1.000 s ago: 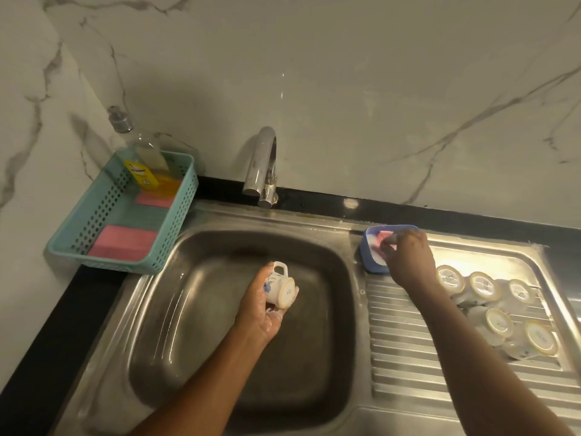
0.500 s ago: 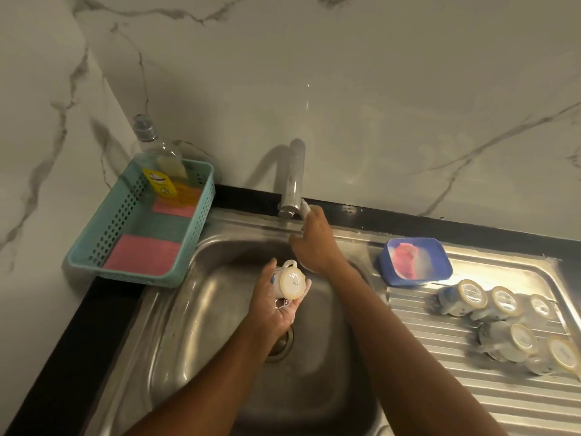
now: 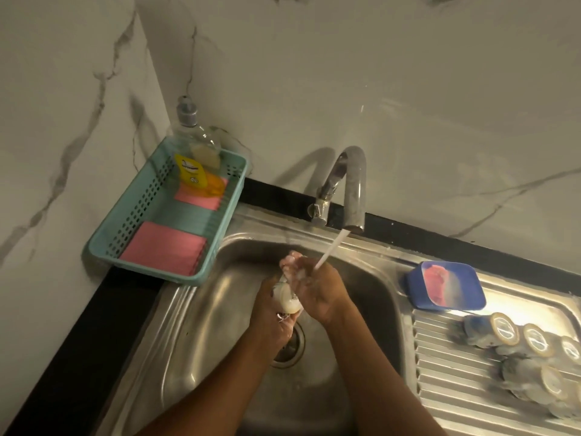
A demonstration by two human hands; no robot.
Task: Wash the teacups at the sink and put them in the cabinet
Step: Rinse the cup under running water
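Over the steel sink [image 3: 195,335] my left hand [image 3: 272,322] grips a small white teacup [image 3: 287,298], soapy and tilted on its side. My right hand [image 3: 317,286] lies over the cup with its fingers curled round it, under the water stream from the tap [image 3: 353,187]. Most of the cup is hidden between my hands. Several more teacups [image 3: 522,341] lie on their sides on the ribbed draining board [image 3: 456,372] at the right.
A blue soap dish [image 3: 445,286] with a pink sponge sits at the back of the draining board. A teal basket [image 3: 163,212] with pink cloths and a dish-soap bottle [image 3: 196,152] stands left of the sink, against the marble wall. The drain [image 3: 292,347] lies below my hands.
My right hand left the soap dish, turned the tap on and came down onto the cup. Water now runs, and both hands hold the cup under it.
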